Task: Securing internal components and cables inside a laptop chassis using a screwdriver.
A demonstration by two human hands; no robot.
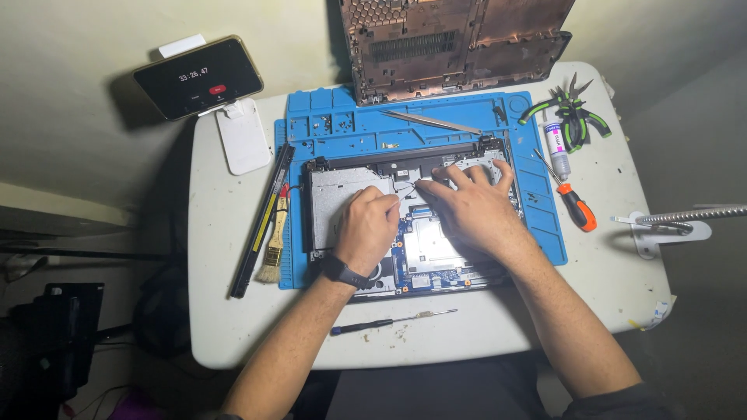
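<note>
Opened laptop chassis (350, 194) lies on blue work mat (334, 124), mid-table, internals exposed. Left hand (367, 227) curled, pinching a thin tool or wire, can't tell which, over the board. Right hand (471, 206) spread flat, fingers pressing the chassis far-right part. Orange screwdriver (577, 208) right of mat; brush (274, 241) left; black screwdriver (389, 320) near edge.

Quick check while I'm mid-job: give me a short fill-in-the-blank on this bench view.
1. Both hands, left hand and right hand, rest on the opened ____.
2. The laptop sits on a ____ rubber work mat.
3. The orange-handled screwdriver lies to the person's ____ of the laptop.
4. The watch is on the ____ wrist.

Missing words: laptop; blue; right; left
</note>
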